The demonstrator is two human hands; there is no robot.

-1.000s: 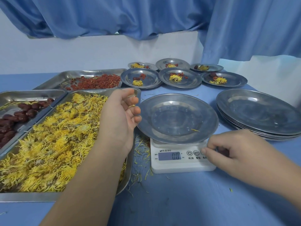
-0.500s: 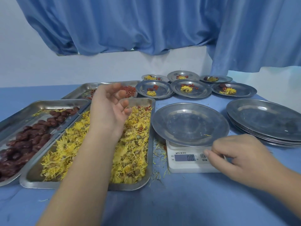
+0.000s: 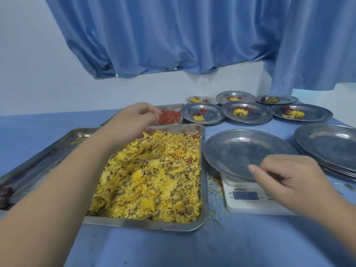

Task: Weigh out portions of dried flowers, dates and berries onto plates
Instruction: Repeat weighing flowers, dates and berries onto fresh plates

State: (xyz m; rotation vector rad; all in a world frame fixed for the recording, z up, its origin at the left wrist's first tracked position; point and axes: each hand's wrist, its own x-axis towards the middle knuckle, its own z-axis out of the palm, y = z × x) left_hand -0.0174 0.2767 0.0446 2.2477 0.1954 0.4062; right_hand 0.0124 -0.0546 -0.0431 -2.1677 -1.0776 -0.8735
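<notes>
Over the flower tray [image 3: 146, 224], left hand [image 3: 134, 120] curls, hold unclear; right hand [image 3: 292, 185] hovers slack, empty, over the plate [image 3: 240, 151].

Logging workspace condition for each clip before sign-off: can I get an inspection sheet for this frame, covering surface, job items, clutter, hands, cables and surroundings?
Surface: table under a blue cover.
Job's things: flower tray heaped with yellow dried flowers; red berries in a tray behind it; date tray at left, mostly hidden by the arm; bare plate on the scale; plate stack at right; six filled plates at the back.
Clutter: loose petals strewn between flower tray and scale.
Hands: left hand over the flower tray's far end, fingers bent down; right hand at the bare plate's near rim; neither grip is clear.
Cables: nothing seen.
Surroundings: blue curtain, white wall.
</notes>
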